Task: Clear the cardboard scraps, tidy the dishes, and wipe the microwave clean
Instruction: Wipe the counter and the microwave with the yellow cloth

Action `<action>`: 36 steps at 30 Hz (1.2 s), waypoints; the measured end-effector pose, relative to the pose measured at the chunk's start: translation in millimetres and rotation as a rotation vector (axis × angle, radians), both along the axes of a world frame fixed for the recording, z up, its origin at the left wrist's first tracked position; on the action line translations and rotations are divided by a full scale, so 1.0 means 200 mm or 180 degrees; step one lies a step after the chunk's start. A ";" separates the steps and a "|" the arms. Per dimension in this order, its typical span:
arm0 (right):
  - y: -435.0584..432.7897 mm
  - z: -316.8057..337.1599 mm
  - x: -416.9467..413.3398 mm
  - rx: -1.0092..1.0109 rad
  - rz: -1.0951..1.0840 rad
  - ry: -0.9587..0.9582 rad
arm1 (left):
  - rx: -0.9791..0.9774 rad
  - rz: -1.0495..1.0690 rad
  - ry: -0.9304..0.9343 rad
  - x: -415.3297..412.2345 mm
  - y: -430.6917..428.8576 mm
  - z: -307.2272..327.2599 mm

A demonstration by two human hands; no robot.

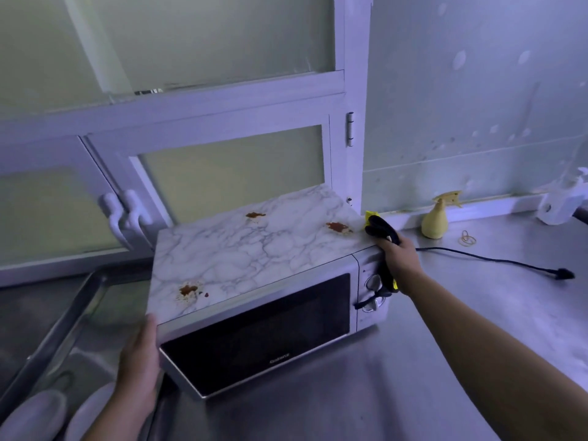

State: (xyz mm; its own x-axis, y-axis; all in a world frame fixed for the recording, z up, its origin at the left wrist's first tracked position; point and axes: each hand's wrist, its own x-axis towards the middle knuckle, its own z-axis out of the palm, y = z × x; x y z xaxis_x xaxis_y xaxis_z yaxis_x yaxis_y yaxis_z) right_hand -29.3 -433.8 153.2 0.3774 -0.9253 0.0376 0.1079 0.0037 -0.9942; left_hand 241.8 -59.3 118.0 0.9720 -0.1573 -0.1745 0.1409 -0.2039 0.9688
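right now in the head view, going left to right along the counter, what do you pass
white plates in the steel sink → left hand on the microwave's corner → white microwave with marble-pattern top → right hand holding a black and yellow cloth → yellow spray bottle → rubber bands → black plug

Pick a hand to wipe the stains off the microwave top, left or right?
Right. The right hand already grips the cloth at the microwave's top right corner, beside the nearest stain. The left hand is bare, bracing the left side.
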 end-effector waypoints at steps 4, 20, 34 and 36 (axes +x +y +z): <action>0.02 -0.01 0.02 0.0210 -0.0346 -0.0020 | -0.0111 -0.0003 -0.0122 -0.03 0.00 0.02; 0.30 -0.04 -0.05 0.0282 -0.1410 0.0451 | -0.0427 -0.0610 -0.0126 0.10 0.06 0.02; 1.07 0.01 -0.27 0.0337 -0.2051 0.0102 | -0.0527 -0.1159 0.0546 0.28 0.05 0.14; 1.12 0.02 -0.28 0.0320 -0.2056 0.0042 | -0.0566 -0.1112 0.0586 0.26 0.06 0.17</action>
State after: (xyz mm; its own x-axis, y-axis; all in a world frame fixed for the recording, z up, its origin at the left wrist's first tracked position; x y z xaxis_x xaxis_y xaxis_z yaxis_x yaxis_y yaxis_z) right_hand -85.6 -209.3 157.9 -0.2558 -0.9647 -0.0618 0.1074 0.0352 -0.9936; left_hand 294.1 -48.0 152.1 0.8103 -0.5145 -0.2805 0.2669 -0.1022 0.9583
